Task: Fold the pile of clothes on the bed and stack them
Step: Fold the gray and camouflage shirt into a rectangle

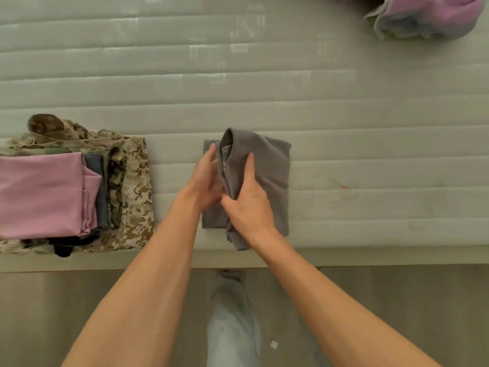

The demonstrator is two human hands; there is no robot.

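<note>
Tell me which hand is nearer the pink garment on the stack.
Left. The left hand holds the grey garment on its stack side; the right hand grips it farther from the pink garment.

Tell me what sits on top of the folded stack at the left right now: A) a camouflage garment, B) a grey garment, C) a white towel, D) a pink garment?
D: the pink garment lies uppermost on the stack, over blue and camouflage pieces, while the grey garment is in both hands at the centre.

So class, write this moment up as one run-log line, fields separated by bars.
step: folding grey garment | left hand: holds its fold | right hand: grips it | stack: left on bed | unfolded pile: far right
</note>
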